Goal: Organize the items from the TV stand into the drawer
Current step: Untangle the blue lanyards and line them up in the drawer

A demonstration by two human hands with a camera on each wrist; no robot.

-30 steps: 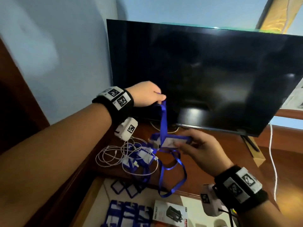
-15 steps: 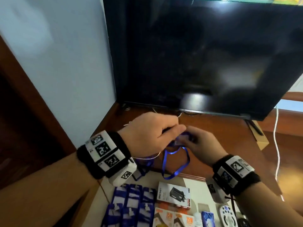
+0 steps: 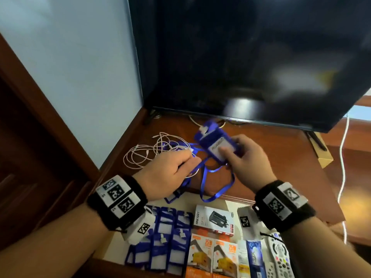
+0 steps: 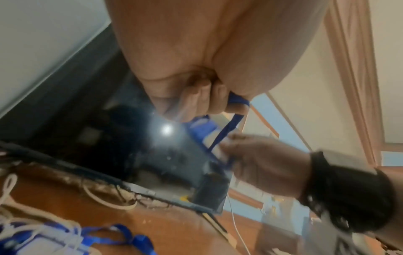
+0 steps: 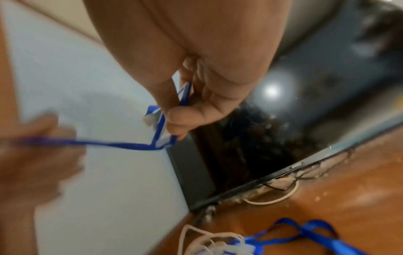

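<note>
Where the head view is nearest the wearer, at 6 o'clock, the open drawer (image 3: 118,239) holds rows of blue badge holders (image 3: 170,235), a white charger box (image 3: 214,219), two orange 25W boxes (image 3: 212,257) and a remote (image 3: 279,255) at 5 o'clock. Above the drawer's far edge, the left hand (image 3: 170,173) has its fingers curled and pinches the blue lanyard strap (image 3: 208,177), whose loop hangs down over the front edge of the TV stand (image 3: 271,157). At 3 o'clock from it, the right hand (image 3: 247,159) grips a blue badge holder (image 3: 216,143) tilted in the air over the stand, thumb pressed on its white card; the strap runs taut between the two hands. Beyond the left hand, at 10 o'clock, a tangle of white cables (image 3: 152,151) lies on the stand, with more blue lanyard among it. Farthest, the dark television (image 3: 241,57) stands along the back, and a white cord (image 3: 343,157) hangs at 3 o'clock.
</note>
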